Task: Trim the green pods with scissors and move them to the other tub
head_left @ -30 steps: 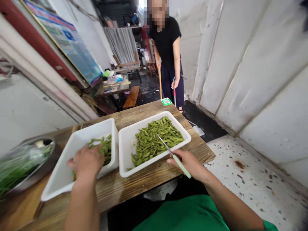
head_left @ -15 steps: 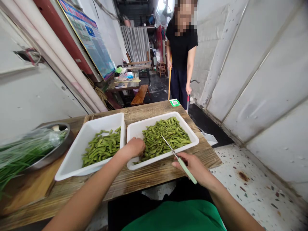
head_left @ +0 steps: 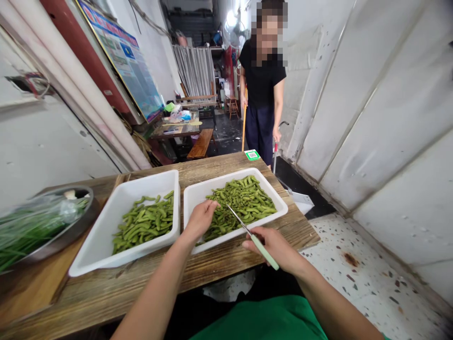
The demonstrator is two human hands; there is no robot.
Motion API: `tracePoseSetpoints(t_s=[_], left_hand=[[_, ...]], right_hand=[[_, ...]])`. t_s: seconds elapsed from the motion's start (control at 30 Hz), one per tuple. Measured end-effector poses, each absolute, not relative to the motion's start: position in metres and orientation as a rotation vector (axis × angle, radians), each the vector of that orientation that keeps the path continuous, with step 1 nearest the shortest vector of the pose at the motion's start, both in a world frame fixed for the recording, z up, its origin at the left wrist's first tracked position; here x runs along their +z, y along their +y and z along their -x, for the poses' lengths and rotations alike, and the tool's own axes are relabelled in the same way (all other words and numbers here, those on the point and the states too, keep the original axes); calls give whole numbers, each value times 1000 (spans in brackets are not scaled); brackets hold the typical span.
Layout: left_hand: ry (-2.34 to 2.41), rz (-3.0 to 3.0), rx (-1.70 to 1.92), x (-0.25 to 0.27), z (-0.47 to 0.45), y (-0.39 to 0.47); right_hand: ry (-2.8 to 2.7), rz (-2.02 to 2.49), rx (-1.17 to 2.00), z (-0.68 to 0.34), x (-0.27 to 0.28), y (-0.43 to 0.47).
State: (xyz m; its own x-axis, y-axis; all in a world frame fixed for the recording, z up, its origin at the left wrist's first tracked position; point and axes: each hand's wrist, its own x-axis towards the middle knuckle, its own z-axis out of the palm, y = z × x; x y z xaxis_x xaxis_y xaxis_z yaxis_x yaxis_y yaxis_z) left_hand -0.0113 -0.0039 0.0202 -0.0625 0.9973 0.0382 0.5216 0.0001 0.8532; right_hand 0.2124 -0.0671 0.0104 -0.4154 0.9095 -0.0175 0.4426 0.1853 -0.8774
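My left hand [head_left: 201,218] is closed in a pinch above the left part of the right white tray [head_left: 284,207]. What its fingertips hold is too small to make out. Green edamame pods [head_left: 249,198] fill most of that tray. In my right hand [head_left: 278,246] is a pair of scissors [head_left: 261,248] with pale green handles. The blades point up and left over the pods, their tips a little right of my left fingertips. Beside it, the left white tray [head_left: 90,257] holds another heap of edamame pods [head_left: 146,224].
A metal bowl [head_left: 76,226] with bagged green stalks [head_left: 31,241] stands left on a wooden board [head_left: 35,295]. The wooden table [head_left: 198,271] carries a green code card [head_left: 252,155]. Beyond it, a person [head_left: 262,80] in black holds an orange stick and a dustpan handle.
My left hand has risen from down among the pods and come closer to the scissors' tips. The scissors stay in my right hand. The view has shifted slightly.
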Motion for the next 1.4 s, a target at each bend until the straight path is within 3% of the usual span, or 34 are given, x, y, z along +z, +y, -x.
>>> tracePoseSetpoints(t_s=[0.37, 0.9, 1.4], left_hand=[[1137, -1158, 991, 33, -10, -34], [1165, -978, 1149, 34, -19, -44], [1186, -1086, 1009, 39, -27, -45]], right_hand=[[-1750, 1181, 1542, -211, 11, -69], [-1875, 1127, 1496, -211, 20, -72], [-1970, 1131, 1351, -211, 28, -73]])
